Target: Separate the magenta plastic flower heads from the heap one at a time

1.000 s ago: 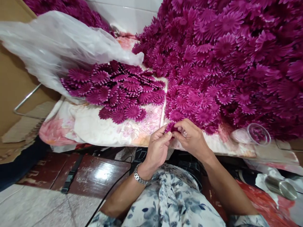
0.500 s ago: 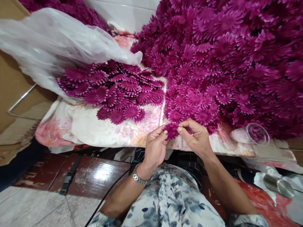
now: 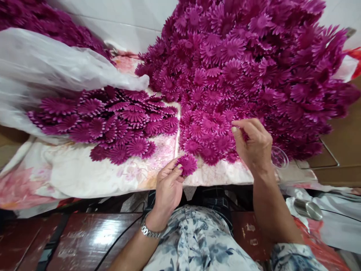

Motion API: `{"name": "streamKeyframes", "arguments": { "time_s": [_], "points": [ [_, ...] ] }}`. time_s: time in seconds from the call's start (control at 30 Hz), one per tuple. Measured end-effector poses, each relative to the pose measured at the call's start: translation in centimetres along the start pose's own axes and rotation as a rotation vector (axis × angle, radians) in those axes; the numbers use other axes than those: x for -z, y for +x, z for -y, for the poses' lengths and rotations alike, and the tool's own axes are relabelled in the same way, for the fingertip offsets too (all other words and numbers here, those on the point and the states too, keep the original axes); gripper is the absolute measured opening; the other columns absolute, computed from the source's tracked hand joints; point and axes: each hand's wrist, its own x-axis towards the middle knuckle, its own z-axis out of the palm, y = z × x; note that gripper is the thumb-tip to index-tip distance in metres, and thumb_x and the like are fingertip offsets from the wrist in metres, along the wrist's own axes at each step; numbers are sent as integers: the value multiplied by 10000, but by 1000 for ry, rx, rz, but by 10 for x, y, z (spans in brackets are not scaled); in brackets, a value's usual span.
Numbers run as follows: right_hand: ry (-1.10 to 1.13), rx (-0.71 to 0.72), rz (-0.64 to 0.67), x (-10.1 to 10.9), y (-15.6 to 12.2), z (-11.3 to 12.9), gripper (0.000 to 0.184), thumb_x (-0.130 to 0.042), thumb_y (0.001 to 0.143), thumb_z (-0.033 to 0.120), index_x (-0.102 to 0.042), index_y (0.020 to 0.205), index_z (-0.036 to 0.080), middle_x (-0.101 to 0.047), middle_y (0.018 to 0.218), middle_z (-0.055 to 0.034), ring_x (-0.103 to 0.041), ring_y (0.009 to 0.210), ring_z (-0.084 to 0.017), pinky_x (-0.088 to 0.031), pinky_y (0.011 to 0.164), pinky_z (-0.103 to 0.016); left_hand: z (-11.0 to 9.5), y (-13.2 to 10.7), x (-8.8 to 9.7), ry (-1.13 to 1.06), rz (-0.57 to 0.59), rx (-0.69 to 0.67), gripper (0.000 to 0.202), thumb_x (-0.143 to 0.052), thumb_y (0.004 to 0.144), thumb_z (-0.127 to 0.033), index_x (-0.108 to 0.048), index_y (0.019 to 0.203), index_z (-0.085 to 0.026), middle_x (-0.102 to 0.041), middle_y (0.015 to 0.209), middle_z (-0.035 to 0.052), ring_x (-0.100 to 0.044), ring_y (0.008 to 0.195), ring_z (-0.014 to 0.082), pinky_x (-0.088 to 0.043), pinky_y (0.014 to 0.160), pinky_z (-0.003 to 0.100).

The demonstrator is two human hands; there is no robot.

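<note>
My left hand (image 3: 169, 182) pinches a purple artificial flower (image 3: 188, 165) by its edge, thumb on top, just above the cloth's front edge. My right hand (image 3: 255, 145) is raised in front of the large heap of purple artificial flowers (image 3: 231, 49), thumb and forefinger drawn together. Whether anything small sits between those fingertips, I cannot make out. To the left of the hands lie nested stacks of purple flower pieces (image 3: 124, 116) on the floral cloth (image 3: 93, 171).
A white plastic bag (image 3: 62, 64) partly covers the stacks at left. Right of my right hand are a clear plastic cup (image 3: 279, 157) and a cardboard box (image 3: 341, 139). A metal cup (image 3: 307, 209) lies lower right, and a dark red bench (image 3: 93, 237) is below.
My right hand has moved away from the flower, up and to the right. My left hand keeps hold of the flower. The whole view has shifted.
</note>
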Motion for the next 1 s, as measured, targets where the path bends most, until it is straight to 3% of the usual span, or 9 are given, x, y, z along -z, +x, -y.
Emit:
{"name": "streamKeyframes", "arguments": {
  "time_s": [0.1, 0.2, 0.27, 0.4, 0.53, 0.67, 0.83, 0.93, 1.0],
  "points": [
    [-10, 33, 79, 4, -25, 1, 98, -549, 841, 239, -631, 875, 197, -628, 789, -47, -582, 759, -168, -492, 723, -305, 1, 0, -1, -26, -17, 11, 209, -745, 549, -146, -700, 753, -160, -719, 718, 7, -646, 635, 107, -510, 650, 212],
    [-105, 91, 232, 5, -47, -1, 276, -626, 788, 309, -618, 1038, 193, -618, 956, -98, -558, 898, -227, -462, 792, -388, 1, 1, -2, -41, 8, 20, 208, -752, 539, -145, -700, 740, -157, -723, 730, 16, -657, 661, 120, -520, 676, 227],
    [-144, 113, 280, 3, -53, -4, 264, -622, 789, 273, -629, 1046, 212, -603, 1047, -110, -544, 953, -243, -435, 810, -411, 2, 1, -2, -26, 23, 20, 204, -743, 559, -147, -700, 758, -157, -723, 743, 22, -657, 665, 126, -523, 672, 236],
    [-80, 147, 139, 1, -45, -8, 111, -588, 804, 182, -660, 871, 231, -637, 951, -57, -580, 866, -182, -440, 790, -359, 2, 1, 0, 0, 33, 23, 198, -735, 571, -155, -693, 765, -156, -715, 739, 17, -648, 651, 122, -521, 645, 233],
    [43, 81, 2, 9, -21, -8, 76, -585, 805, 183, -639, 841, 223, -644, 835, -32, -602, 791, -158, -485, 737, -315, 2, 1, 0, 9, 50, 26, 225, -735, 563, -158, -695, 785, -152, -704, 706, 8, -637, 630, 108, -508, 641, 215],
    [-27, 11, -151, 3, 1, -17, 91, -544, 835, 210, -635, 847, 207, -644, 806, -44, -600, 794, -164, -488, 735, -308, 2, 0, -2, 7, 78, 30, 214, -725, 585, -164, -698, 798, -156, -714, 747, 19, -642, 652, 119, -507, 649, 226],
    [-126, 61, 42, -12, 1, -16, 122, -549, 838, 260, -647, 887, 207, -662, 877, -58, -601, 848, -191, -481, 775, -343, -3, 0, -4, -40, 114, 15, 205, -718, 604, -153, -687, 806, -157, -705, 774, 12, -635, 691, 109, -492, 687, 218],
    [59, 20, 38, -9, -12, 8, 96, -554, 840, 231, -643, 857, 202, -655, 807, -46, -603, 765, -162, -496, 705, -297, -4, 2, -7, -36, 111, -13, 182, -715, 623, -157, -672, 800, -164, -687, 759, 1, -611, 669, 97, -472, 651, 205],
    [271, 35, 163, -9, -23, 27, 78, -559, 844, 224, -631, 852, 196, -644, 774, -34, -598, 729, -139, -497, 667, -262, -3, 2, -9, -10, 114, -29, 176, -717, 632, -167, -678, 804, -166, -682, 755, -3, -589, 644, 80, -450, 624, 181]
  ]
}}
